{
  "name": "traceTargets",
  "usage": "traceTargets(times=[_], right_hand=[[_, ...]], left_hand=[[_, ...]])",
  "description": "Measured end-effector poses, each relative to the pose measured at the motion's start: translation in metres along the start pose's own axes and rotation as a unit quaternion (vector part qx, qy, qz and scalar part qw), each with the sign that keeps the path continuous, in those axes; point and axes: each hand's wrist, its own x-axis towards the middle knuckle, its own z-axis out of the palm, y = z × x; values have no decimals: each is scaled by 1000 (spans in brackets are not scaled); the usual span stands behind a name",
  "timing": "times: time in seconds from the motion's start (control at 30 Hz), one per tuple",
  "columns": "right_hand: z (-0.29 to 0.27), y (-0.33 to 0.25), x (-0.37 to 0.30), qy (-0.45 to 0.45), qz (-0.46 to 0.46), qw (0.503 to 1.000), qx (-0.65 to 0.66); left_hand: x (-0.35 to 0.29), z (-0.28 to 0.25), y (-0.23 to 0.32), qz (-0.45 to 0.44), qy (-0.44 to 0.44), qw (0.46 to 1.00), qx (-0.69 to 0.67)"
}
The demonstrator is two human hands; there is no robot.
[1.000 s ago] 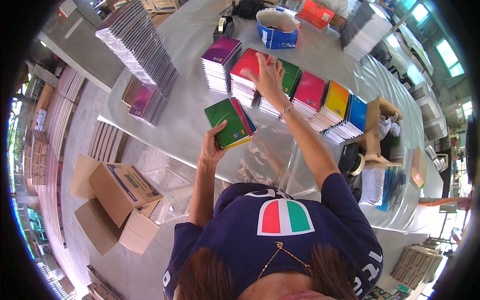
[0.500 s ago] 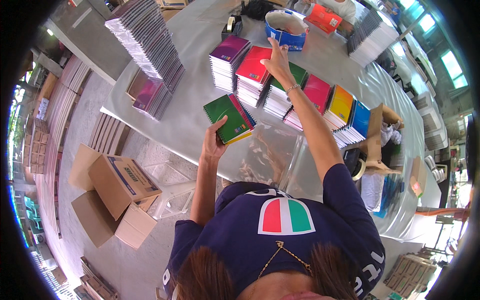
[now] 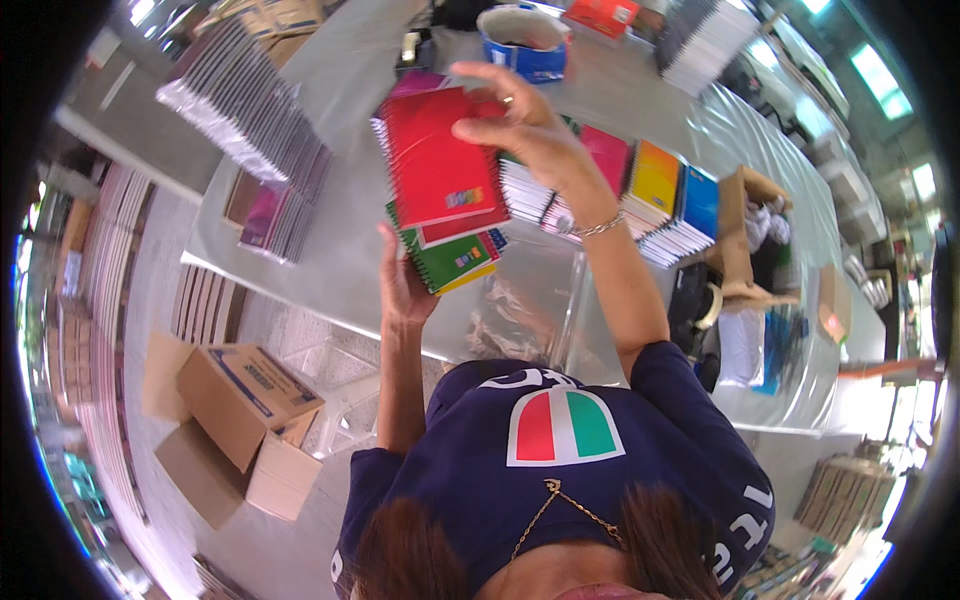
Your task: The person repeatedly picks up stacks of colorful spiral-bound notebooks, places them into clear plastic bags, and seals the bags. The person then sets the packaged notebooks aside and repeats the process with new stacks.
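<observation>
Slipping seems likeliest at the left hand [image 3: 407,290], holding a loosely fanned bundle topped by a green spiral notebook [image 3: 447,262] above the tabletop [image 3: 345,190]; the right hand [image 3: 545,138] grips a red spiral notebook [image 3: 435,165] overhead, whose wire could snag.

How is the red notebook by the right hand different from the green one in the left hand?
The red notebook has a red cover; the green notebook has a green one. The red notebook is beside the right hand; the green notebook is in the left hand. The red notebook overlaps the green notebook, whose upper part is hidden. Both have spiral bindings and small colourful marks.
</observation>
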Motion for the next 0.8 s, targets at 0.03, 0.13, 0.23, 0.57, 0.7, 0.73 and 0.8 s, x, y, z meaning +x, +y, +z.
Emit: traceTargets(times=[0.03, 0.13, 0.23, 0.57, 0.7, 0.73, 0.8], right_hand=[[4, -1, -7, -14, 21, 1000, -8], [17, 36, -36, 33, -105, 936, -334], [-12, 54, -51, 51, -88, 893, -437], [-15, 88, -116, 82, -24, 892, -444], [-7, 89, -131, 125, -44, 844, -520], [-17, 89, -131, 123, -54, 860, -492], [-60, 84, -127, 120, -73, 890, -434]], left_hand=[[-3, 3, 0, 3, -4, 1000, -3], [-2, 17, 0, 25, -69, 997, -18], [5, -2, -7, -33, 4, 999, -5], [37, 17, -67, -100, -58, 993, -33], [40, 24, -74, -101, -29, 993, 54], [37, 26, -72, -100, -31, 994, 35], [34, 25, -69, -102, -27, 994, 12]])
